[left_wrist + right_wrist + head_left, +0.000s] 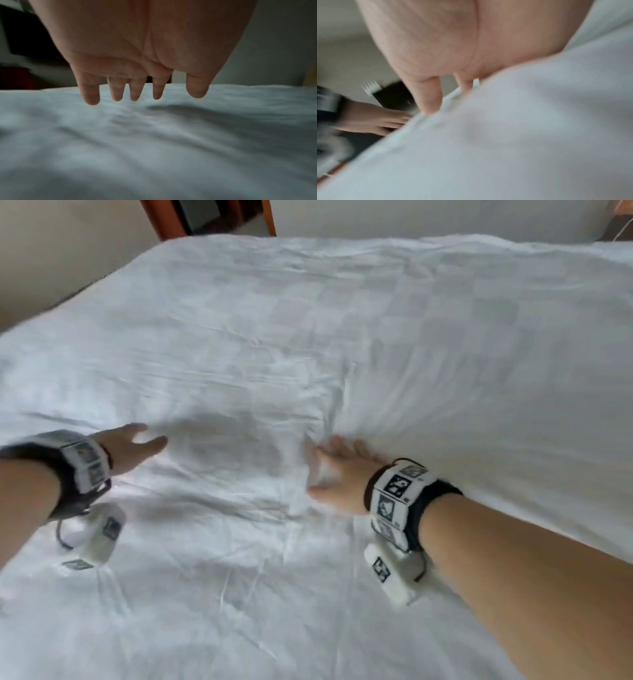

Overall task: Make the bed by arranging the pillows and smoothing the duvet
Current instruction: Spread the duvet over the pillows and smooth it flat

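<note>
A white checked duvet (342, 337) covers the whole bed, creased in the middle and near me. My left hand (133, 445) reaches out low over the duvet on the left. In the left wrist view its fingers (135, 93) are straight and spread just above the duvet (154, 148), holding nothing. My right hand (339, 470) lies flat on the duvet with fingers spread, pressing beside a raised fold that bulges on its right. In the right wrist view the duvet (522, 135) hides part of the right hand's fingers (429, 97). No pillow is in view.
A wooden door frame (269, 217) with a dark opening stands beyond the far edge of the bed. Pale wall (68, 251) runs along the bed's left side. A brown object (621, 220) shows at the top right corner.
</note>
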